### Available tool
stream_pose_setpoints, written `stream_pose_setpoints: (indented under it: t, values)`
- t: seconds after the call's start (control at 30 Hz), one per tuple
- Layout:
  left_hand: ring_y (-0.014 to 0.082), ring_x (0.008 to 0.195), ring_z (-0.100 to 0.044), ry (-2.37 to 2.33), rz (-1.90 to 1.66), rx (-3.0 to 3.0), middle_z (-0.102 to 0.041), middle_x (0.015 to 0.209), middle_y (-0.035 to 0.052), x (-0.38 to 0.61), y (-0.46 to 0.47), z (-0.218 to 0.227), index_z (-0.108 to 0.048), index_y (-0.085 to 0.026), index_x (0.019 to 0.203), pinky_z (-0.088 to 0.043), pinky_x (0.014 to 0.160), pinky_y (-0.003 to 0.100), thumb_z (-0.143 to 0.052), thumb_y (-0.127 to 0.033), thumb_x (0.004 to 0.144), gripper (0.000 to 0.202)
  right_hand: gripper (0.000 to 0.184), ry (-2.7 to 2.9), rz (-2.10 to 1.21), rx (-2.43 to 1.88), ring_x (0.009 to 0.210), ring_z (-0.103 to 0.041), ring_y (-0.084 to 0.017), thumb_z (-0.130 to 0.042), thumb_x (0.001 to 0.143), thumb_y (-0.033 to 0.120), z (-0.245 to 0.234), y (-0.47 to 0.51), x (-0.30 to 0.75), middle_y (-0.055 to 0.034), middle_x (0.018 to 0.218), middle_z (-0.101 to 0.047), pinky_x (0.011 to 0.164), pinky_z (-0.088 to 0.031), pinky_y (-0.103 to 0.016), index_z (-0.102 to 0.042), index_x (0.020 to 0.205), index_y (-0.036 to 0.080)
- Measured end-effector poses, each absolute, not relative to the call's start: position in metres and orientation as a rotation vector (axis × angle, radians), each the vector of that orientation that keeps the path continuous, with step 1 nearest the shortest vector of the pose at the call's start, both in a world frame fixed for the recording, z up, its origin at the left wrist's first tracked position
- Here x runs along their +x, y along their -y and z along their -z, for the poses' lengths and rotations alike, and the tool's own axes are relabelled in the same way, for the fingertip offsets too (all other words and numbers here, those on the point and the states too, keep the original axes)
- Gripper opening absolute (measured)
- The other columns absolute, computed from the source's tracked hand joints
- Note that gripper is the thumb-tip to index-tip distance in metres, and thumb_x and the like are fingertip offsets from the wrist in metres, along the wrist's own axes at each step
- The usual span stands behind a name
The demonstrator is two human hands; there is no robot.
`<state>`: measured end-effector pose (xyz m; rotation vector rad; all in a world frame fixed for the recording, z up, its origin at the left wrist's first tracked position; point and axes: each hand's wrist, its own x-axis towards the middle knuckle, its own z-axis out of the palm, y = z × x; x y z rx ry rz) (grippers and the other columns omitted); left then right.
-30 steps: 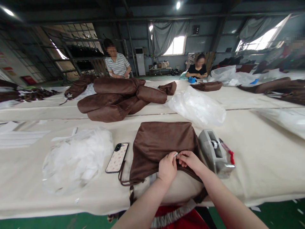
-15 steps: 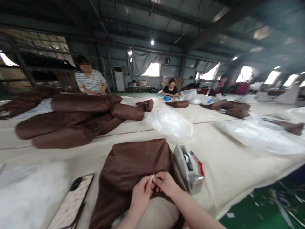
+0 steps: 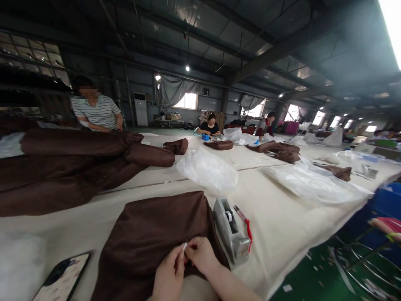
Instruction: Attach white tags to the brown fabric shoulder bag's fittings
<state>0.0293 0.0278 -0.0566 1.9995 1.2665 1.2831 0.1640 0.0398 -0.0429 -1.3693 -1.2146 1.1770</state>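
Note:
A brown fabric bag lies flat on the cream-covered table right in front of me. My left hand and my right hand meet at its near edge. Both are closed in a pinch on a small white piece held between the fingertips, right over the brown fabric. Just right of my right hand stands a grey tape dispenser with a red-handled tool lying against it.
A phone lies at the lower left. Stuffed brown bags pile up at the left, clear plastic bags in the middle and right. Three people work at the far side of the tables. Blue crates and a metal rack stand at the right.
The view has swung up and to the right, so the hands sit lower in the frame. Both hands stay pinched on the small white piece at the bag's edge.

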Motion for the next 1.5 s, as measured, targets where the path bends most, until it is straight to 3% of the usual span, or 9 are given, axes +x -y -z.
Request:
stream_pose_setpoints:
  t: [0.1,0.23,0.4,0.6,0.77,0.9,1.07,1.27,1.5]
  values:
    - [0.018,0.082,-0.069,-1.292,-1.296,2.037,-0.072,0.093,0.0045,0.035,-0.017,0.048,-0.064,-0.021,0.101,-0.056,0.076,0.029,-0.041,-0.022,0.088,0.027,0.009,1.144,-1.208,-1.306,0.05,-0.05,-0.011,-0.065,0.06,0.025,0.039,-0.034,0.164,0.0007,0.052,-0.06,0.049,-0.037,-0.022,-0.063,0.057,0.017]
    - [0.0192,0.087,-0.067,-1.366,-1.247,2.059,-0.071,0.097,0.0067,0.04,-0.007,0.04,-0.06,-0.019,0.104,-0.054,0.079,0.032,-0.039,-0.017,0.089,0.026,0.015,1.066,-1.487,-1.151,0.038,-0.029,-0.006,-0.064,0.061,0.029,0.035,-0.03,0.171,0.0058,0.042,-0.044,0.038,-0.019,-0.021,-0.058,0.057,0.017]
    - [0.0189,0.091,-0.065,-1.363,-1.246,2.038,-0.068,0.102,0.0055,0.042,-0.003,0.038,-0.055,-0.021,0.109,-0.051,0.082,0.032,-0.04,-0.016,0.09,0.024,0.022,0.969,-1.677,-0.971,0.042,-0.028,-0.005,-0.068,0.066,0.033,0.029,-0.024,0.179,0.0052,0.053,-0.044,0.039,-0.013,-0.021,-0.055,0.063,0.016]
    - [0.0163,0.072,-0.063,-1.36,-1.315,1.845,-0.065,0.072,0.0003,0.047,0.0,0.041,-0.04,-0.016,0.12,-0.049,0.072,0.029,-0.043,-0.019,0.09,0.03,0.029,0.916,-1.718,-0.9,0.041,-0.023,-0.003,-0.073,0.069,0.036,0.027,-0.02,0.179,0.0065,0.053,-0.041,0.039,-0.009,-0.022,-0.055,0.063,0.015]
    - [0.0122,0.061,-0.059,-1.425,-1.33,1.717,-0.062,0.071,-0.0014,0.043,-0.004,0.038,-0.051,-0.019,0.102,-0.047,0.061,0.023,-0.053,-0.028,0.086,0.018,0.029,0.918,-1.721,-0.896,0.04,-0.022,-0.003,-0.075,0.07,0.039,0.03,-0.02,0.178,0.0069,0.05,-0.041,0.039,-0.008,-0.022,-0.06,0.07,0.014]
    - [0.0104,0.061,-0.056,-1.564,-1.431,1.659,-0.06,0.079,0.0006,0.04,-0.007,0.038,-0.055,-0.017,0.098,-0.048,0.06,0.022,-0.061,-0.031,0.08,0.024,0.031,0.92,-1.715,-0.906,0.04,-0.024,-0.003,-0.076,0.07,0.041,0.031,-0.02,0.177,0.0063,0.051,-0.042,0.039,-0.008,-0.023,-0.06,0.07,0.014]
    - [0.0114,0.062,-0.056,-1.488,-1.301,1.785,-0.063,0.071,0.0007,0.041,-0.009,0.036,-0.063,-0.018,0.077,-0.048,0.061,0.023,-0.055,-0.031,0.085,0.017,0.034,0.922,-1.705,-0.942,0.04,-0.022,-0.003,-0.075,0.069,0.043,0.031,-0.021,0.176,0.0067,0.049,-0.042,0.039,-0.008,-0.023,-0.055,0.064,0.016]
    - [0.0149,0.085,-0.062,-1.361,-1.339,1.895,-0.068,0.095,0.0038,0.036,-0.006,0.028,-0.068,-0.022,0.104,-0.052,0.078,0.027,-0.051,-0.019,0.086,0.025,0.037,0.959,-1.685,-0.985,0.04,-0.022,-0.004,-0.075,0.068,0.044,0.032,-0.022,0.175,0.0065,0.049,-0.042,0.038,-0.011,-0.023,-0.053,0.061,0.016]
    - [0.0173,0.091,-0.059,-1.406,-1.302,2.159,-0.063,0.097,0.0062,0.033,0.002,0.026,-0.066,-0.023,0.105,-0.05,0.084,0.03,-0.044,-0.018,0.09,0.028,0.036,1.022,-1.623,-1.053,0.039,-0.027,-0.005,-0.072,0.068,0.046,0.032,-0.021,0.174,0.0063,0.049,-0.042,0.037,-0.017,-0.022,-0.052,0.062,0.017]
